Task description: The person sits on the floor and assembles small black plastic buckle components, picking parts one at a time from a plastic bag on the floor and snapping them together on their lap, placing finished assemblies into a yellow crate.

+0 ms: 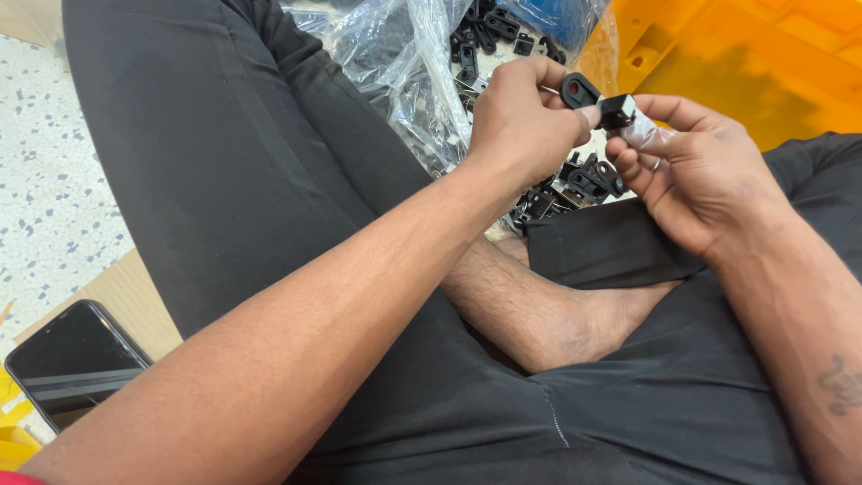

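Note:
I sit cross-legged in black trousers. My left hand pinches a small black plastic part with a round eyelet. My right hand holds a small black block-shaped part at its fingertips, along with a bit of clear plastic wrap. The two parts touch each other between the hands. Just below the hands lies a heap of similar black parts on my lap.
A clear plastic bag with more black parts lies beyond my left knee. An orange plastic crate stands at the upper right. A dark phone rests on brown cardboard at the lower left, on speckled floor.

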